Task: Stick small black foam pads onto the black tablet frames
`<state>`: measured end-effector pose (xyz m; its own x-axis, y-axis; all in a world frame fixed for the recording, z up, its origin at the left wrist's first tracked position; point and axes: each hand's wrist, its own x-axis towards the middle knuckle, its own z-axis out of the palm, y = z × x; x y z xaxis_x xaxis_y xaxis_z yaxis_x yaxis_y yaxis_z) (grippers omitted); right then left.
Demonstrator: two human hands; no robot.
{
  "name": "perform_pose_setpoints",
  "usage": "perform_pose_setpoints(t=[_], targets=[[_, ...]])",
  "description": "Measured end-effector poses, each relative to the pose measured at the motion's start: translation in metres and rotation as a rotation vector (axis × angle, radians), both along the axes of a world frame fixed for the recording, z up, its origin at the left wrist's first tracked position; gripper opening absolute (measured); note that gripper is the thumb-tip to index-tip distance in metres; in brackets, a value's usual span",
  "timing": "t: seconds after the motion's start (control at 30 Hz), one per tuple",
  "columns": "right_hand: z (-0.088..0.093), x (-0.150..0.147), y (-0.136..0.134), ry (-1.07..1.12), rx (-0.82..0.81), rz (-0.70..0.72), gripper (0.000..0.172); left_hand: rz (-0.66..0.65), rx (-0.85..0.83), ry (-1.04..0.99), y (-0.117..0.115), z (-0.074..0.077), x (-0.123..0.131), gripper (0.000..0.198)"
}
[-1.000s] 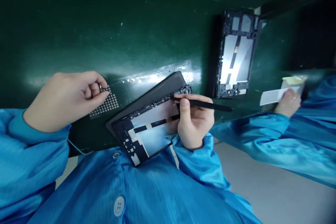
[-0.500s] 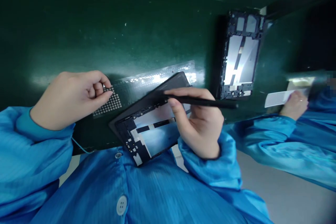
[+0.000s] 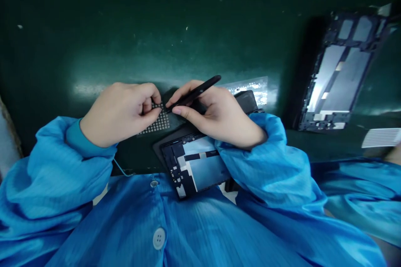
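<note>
My left hand [image 3: 125, 108] is closed, thumb and fingers pinched at the edge of a sheet of small square pads [image 3: 159, 123] on the green table. Between the fingertips of my right hand [image 3: 213, 110] is a black pen-like tool [image 3: 200, 91], probably tweezers, slanting down to the left. Its tip is close to my left thumb and the pad sheet; whether it touches is hidden. In front of my body lies an opened device frame [image 3: 203, 171], tilted on top of a dark flat slab [image 3: 166, 142]. My right sleeve covers part of the frame.
A stack of similar device frames [image 3: 343, 71] stands at the right. A clear plastic sheet [image 3: 260, 87] lies behind my right hand. At the far right are a white striped sheet [image 3: 380, 137] and a co-worker's blue sleeve [image 3: 360, 192].
My right hand has moved left with the black tool, from above the device frame to the pad sheet beside my left hand. The whole view has shifted, putting the stack farther right.
</note>
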<state>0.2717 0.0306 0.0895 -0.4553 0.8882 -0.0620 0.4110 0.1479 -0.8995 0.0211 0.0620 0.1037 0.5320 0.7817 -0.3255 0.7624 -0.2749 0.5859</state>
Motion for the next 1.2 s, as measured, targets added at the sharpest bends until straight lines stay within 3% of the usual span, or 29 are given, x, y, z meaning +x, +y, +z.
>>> perform_pose_setpoints(t=[0.1,0.17,0.27,0.33,0.4,0.47,0.53,0.67,0.87,1.13,1.2], targets=[[-0.002,-0.003,0.008,0.010,-0.011,0.005,0.017,0.001,0.000,-0.008,0.003,-0.001,-0.003,0.023],[-0.002,0.000,0.010,0.111,-0.072,-0.024,0.027,0.001,0.000,-0.025,0.004,-0.002,-0.004,0.025],[0.005,0.018,-0.011,0.309,-0.157,-0.215,0.037,0.004,0.051,0.040,-0.004,0.003,0.000,0.028],[0.010,0.037,-0.047,0.352,-0.111,-0.445,0.028,0.018,0.169,0.178,-0.019,0.010,0.010,0.033],[0.011,0.057,-0.096,0.321,0.034,-0.706,0.014,-0.011,0.289,0.264,-0.040,0.018,0.027,0.040],[0.006,0.073,-0.147,0.274,0.179,-0.922,0.009,-0.106,0.354,0.248,-0.059,0.023,0.046,0.044],[-0.004,0.082,-0.189,0.236,0.228,-1.032,0.009,-0.216,0.382,0.233,-0.071,0.025,0.065,0.048],[-0.024,0.087,-0.227,0.190,0.222,-1.030,0.009,-0.314,0.396,0.316,-0.075,0.017,0.086,0.069],[-0.034,0.081,-0.221,0.162,0.255,-1.000,0.005,-0.287,0.419,0.327,-0.067,0.005,0.080,0.074],[-0.035,0.082,-0.224,0.066,0.326,-0.905,0.019,-0.283,0.416,0.309,-0.063,0.003,0.072,0.080],[-0.034,0.085,-0.231,0.011,0.374,-0.952,0.011,-0.277,0.411,0.288,-0.060,-0.002,0.068,0.082]])
